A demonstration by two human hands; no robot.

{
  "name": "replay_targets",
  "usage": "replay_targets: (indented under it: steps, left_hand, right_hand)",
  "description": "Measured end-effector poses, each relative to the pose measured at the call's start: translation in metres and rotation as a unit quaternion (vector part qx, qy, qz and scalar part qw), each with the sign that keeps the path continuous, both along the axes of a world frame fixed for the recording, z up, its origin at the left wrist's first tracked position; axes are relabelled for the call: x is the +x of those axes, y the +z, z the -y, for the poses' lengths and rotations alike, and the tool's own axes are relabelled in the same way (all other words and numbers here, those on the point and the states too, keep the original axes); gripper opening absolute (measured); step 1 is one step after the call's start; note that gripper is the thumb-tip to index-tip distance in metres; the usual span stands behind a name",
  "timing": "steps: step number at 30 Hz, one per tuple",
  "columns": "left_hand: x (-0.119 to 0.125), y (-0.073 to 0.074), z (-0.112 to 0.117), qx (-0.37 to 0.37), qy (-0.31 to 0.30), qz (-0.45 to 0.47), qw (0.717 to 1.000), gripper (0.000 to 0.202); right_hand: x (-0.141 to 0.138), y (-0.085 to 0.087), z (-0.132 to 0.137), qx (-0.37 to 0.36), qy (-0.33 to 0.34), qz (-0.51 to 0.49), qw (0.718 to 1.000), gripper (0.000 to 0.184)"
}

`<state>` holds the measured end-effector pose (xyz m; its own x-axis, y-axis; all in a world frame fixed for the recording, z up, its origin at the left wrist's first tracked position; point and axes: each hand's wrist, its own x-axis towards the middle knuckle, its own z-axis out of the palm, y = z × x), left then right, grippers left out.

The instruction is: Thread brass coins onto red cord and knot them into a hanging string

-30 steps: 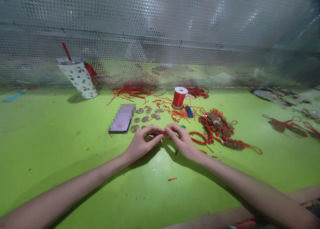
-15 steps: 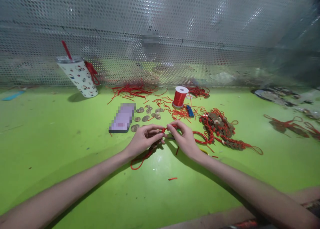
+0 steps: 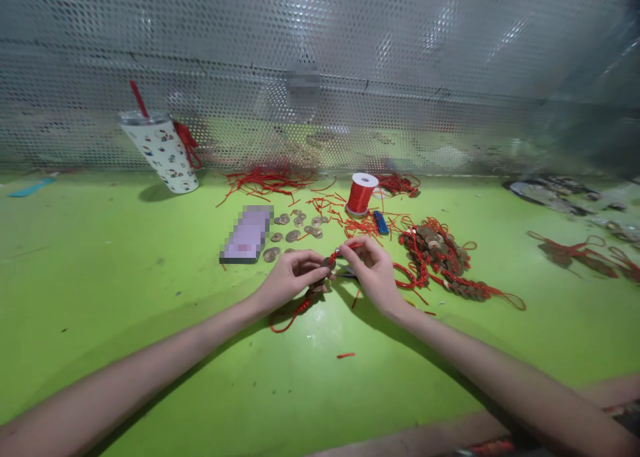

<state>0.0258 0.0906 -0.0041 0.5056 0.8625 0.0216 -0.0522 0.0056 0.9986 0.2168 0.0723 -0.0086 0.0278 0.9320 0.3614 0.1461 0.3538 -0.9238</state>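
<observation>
Between my hands is a coin string (image 3: 317,286), dark round coins knotted together with red cord, its looped tail lying toward the lower left. My left hand (image 3: 290,278) is closed around the coins, thumb against fingers. My right hand (image 3: 371,270) pinches the red cord (image 3: 334,257) at the upper end of the string. Partly hidden behind my right hand lie scissors with red handles (image 3: 405,276). Loose coins (image 3: 293,235) are scattered just beyond my left hand. A heap of finished-looking coin strings (image 3: 440,247) lies right of my right hand.
A spool of red cord (image 3: 361,196) stands beyond my hands, beside a blue lighter (image 3: 381,222) and red cord scraps (image 3: 363,228). Left are a phone (image 3: 247,236) and a patterned tumbler (image 3: 167,154) with a straw. A perforated metal screen (image 3: 225,110) rises behind the green table (image 3: 200,377).
The coin string has shifted slightly to the right and shows more of its coins and knotted end. My right fingers have moved up a little along the cord.
</observation>
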Motion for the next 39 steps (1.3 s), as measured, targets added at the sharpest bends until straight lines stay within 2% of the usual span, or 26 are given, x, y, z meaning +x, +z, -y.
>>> replay_targets:
  steps: [3, 7, 12, 15, 17, 19, 21, 24, 33, 36, 39]
  left_hand:
    - [-0.001, 0.000, -0.001, 0.008, 0.011, 0.000, 1.000, 0.032]
    - [-0.002, -0.001, -0.001, 0.007, 0.024, 0.015, 1.000, 0.032]
    - [-0.003, -0.003, -0.001, 0.045, 0.066, 0.007, 0.997, 0.035]
    - [-0.002, -0.002, 0.000, 0.109, 0.098, -0.017, 0.989, 0.026]
    - [-0.002, 0.000, 0.002, 0.179, 0.129, -0.035, 0.975, 0.015]
    - [-0.003, 0.002, 0.004, 0.257, 0.167, -0.059, 0.950, 0.009]
    - [-0.004, 0.003, 0.006, 0.317, 0.185, -0.083, 0.927, 0.012]
    - [-0.004, 0.003, 0.010, 0.353, 0.164, -0.094, 0.916, 0.017]
    - [-0.004, -0.002, 0.010, 0.292, 0.103, -0.056, 0.949, 0.025]
    - [-0.005, 0.001, 0.008, 0.271, 0.099, -0.054, 0.956, 0.029]
    - [-0.006, 0.001, 0.006, 0.211, 0.111, -0.034, 0.971, 0.027]
  right_hand:
    - [-0.001, 0.003, 0.004, 0.071, 0.035, 0.048, 0.996, 0.014]
    - [-0.001, 0.004, 0.007, 0.163, 0.075, 0.133, 0.975, 0.004]
    - [-0.001, 0.001, 0.007, 0.184, 0.079, 0.151, 0.968, 0.012]
    - [-0.001, 0.002, 0.008, 0.194, 0.080, 0.134, 0.969, 0.011]
    - [-0.002, 0.005, 0.011, 0.234, 0.070, 0.133, 0.960, 0.013]
    - [-0.003, 0.007, 0.015, 0.296, 0.069, 0.146, 0.941, 0.018]
    - [-0.005, 0.008, 0.019, 0.351, 0.091, 0.162, 0.918, 0.025]
    - [-0.006, 0.006, 0.022, 0.387, 0.129, 0.189, 0.893, 0.031]
    - [-0.005, 0.001, 0.023, 0.404, 0.105, 0.238, 0.877, 0.020]
    - [-0.005, -0.001, 0.022, 0.397, 0.087, 0.228, 0.885, 0.024]
    - [-0.006, -0.002, 0.019, 0.387, 0.072, 0.208, 0.895, 0.025]
